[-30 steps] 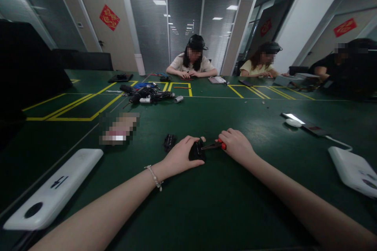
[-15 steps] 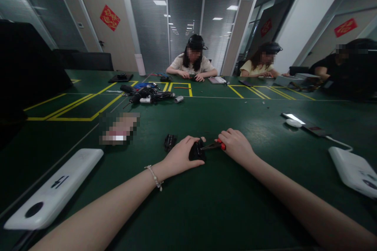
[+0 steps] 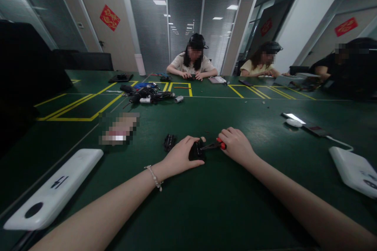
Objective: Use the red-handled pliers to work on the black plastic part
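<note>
My left hand (image 3: 183,154) grips a small black block-like part (image 3: 196,151) on the green table, thumb on its near side and fingers on its far side. What the part is exactly, I cannot make out. In my right hand (image 3: 236,143) are red-handled pliers (image 3: 221,143), the fingers wrapped round the handles. The dark jaws reach left and touch the black part. Just left of my left hand lies a second black part (image 3: 170,142). A small pale piece (image 3: 203,139) rests beyond the held part.
A white power bank-like device (image 3: 59,184) lies left, another white device (image 3: 352,170) right. Dark tools and cables (image 3: 147,93) are heaped at the far left. A phone (image 3: 294,118) lies right. Several people sit across the green table (image 3: 212,211).
My right hand and the pliers have shifted very slightly, the jaws staying at the black part. My left hand keeps its place.
</note>
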Demonstrator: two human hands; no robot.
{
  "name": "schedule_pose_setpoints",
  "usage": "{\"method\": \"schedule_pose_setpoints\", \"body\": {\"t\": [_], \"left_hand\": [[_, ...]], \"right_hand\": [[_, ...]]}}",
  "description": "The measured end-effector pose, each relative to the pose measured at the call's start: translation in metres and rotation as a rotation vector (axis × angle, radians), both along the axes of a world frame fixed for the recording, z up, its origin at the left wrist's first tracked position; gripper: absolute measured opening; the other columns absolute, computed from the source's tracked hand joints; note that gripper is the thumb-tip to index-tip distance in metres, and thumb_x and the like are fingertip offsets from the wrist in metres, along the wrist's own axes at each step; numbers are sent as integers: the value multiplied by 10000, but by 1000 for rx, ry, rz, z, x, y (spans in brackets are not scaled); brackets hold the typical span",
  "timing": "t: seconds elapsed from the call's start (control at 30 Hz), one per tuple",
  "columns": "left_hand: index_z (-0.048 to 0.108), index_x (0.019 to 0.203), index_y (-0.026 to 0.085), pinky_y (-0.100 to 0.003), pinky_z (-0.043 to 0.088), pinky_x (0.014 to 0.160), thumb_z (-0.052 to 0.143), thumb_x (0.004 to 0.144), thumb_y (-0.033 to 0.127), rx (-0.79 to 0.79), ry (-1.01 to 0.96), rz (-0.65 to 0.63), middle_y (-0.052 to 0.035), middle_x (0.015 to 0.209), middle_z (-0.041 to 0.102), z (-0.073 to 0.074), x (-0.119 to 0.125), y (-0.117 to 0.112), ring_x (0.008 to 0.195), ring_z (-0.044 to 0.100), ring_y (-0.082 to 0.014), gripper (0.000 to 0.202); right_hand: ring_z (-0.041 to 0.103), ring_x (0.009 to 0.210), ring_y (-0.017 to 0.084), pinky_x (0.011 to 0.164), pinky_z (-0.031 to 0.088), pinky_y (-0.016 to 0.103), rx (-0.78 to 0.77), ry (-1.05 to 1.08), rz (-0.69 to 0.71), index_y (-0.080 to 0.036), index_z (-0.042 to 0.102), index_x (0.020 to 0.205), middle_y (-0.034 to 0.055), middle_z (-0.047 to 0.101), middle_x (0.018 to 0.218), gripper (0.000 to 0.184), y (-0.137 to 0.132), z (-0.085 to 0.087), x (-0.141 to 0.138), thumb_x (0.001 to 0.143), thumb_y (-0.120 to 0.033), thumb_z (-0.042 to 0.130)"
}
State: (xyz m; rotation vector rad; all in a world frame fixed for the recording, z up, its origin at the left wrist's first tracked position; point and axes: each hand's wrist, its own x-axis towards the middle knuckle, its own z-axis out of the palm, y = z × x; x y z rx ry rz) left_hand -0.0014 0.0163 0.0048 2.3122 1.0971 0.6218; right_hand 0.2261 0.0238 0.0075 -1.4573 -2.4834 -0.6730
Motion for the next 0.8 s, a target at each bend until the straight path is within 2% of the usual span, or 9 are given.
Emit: {"method": "schedule_pose_setpoints", "body": {"t": [0.23,0.43,0.8], "left_hand": [[404,1158,232,-385,399,843,625,647,443,-2,11,-3,-64,1142,456,2,0,0,1014,477,-252,595],[401,1160,235,-386,405,840,620,652,451,7,5,-16,-61,1145,459,-2,-2,1,1009,483,-248,594],[403,1159,230,-379,394,857,624,643,453,26,8,-5,-62,1142,454,-1,0,1,1011,479,-242,604]], "right_hand": [[458,828,210,764,262,369,66,-36,-29,-168,558,824,64,574,854,128,0,0,-1,730,-192,475],[457,820,207,665,275,324,45,-46,-22,-165,544,834,66,570,877,130,1,-3,-1,716,-199,502],[471,843,210,681,311,312,30,-42,-2,-159,526,857,81,558,906,209,2,-3,0,650,-148,551]]}}
